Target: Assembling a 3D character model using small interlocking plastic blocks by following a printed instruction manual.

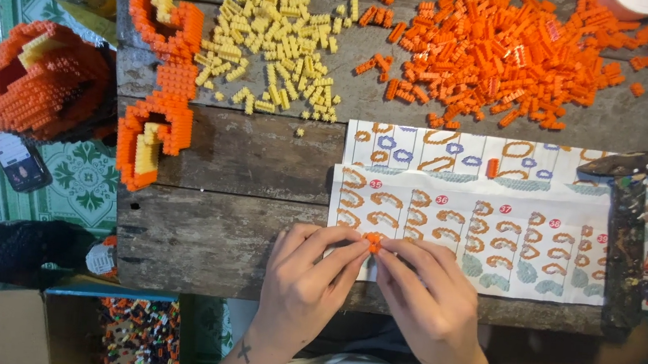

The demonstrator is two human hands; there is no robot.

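Hands are meeting at the near edge of a worn wooden table (222, 155), seen from the head camera looking straight down. The left hand (302, 280) and the right hand (429, 293) are pinching a small orange block piece (372, 242) between their fingertips, thumbs and forefingers closed on it from both sides, the other fingers curling loosely beneath. The piece is sitting just over the lower left corner of a folded instruction sheet (512, 226), which is lying across the right half of the table and showing rows of orange and blue build diagrams.

Beyond the sheet, a broad pile of orange bricks (506, 57) is spreading over the far right of the table, and a smaller pile of yellow bricks (282, 41) is lying to its left, well apart from the hands. Along the table's left edge, a partly built orange and yellow section (157, 92) is resting, and off the table to the left a bigger orange assembled piece (29, 83) is sitting on the patterned green floor (87, 181), with a phone (17, 159) just beside it. A dark, paint-crusted tool (625, 230) is lying on the right end of the sheet. Near the lower left, a cardboard box (139, 339) is holding mixed small bricks.
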